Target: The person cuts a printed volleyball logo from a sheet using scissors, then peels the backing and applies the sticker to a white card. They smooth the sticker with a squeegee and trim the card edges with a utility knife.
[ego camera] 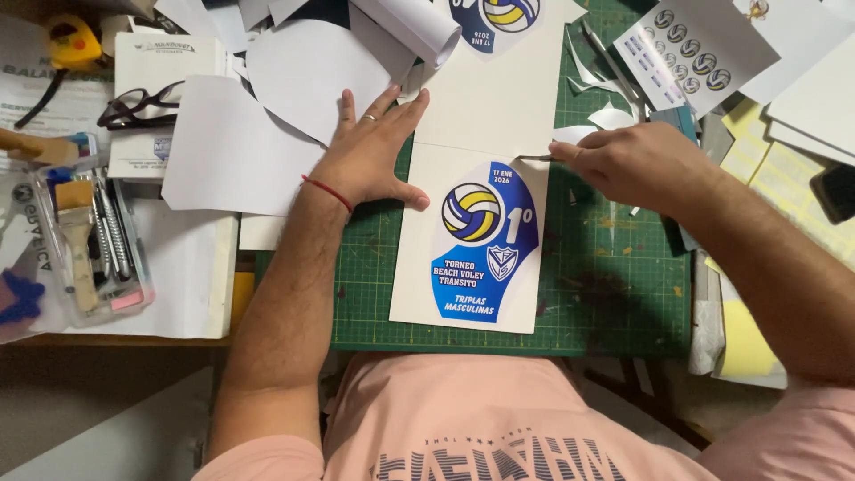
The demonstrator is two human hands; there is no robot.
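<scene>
— Two hands over one white sheet, that's what I see from where I stand. It lies on the green cutting mat, with a blue oval print and a ball picture on it.

— What's the left hand doing?

— Flat, fingers spread, pressing down on the sheet's upper left corner. Nothing gripped. Red string around the wrist, ring on one finger.

— And the right hand?

— Fingers pinched shut on a thin blade, its tip touching the sheet's right edge, just above the blue oval.

— Anything else close by?

— Paper scraps piled above the left hand, a pair of glasses off to the left, and a clear box of brushes at the desk's edge.
</scene>
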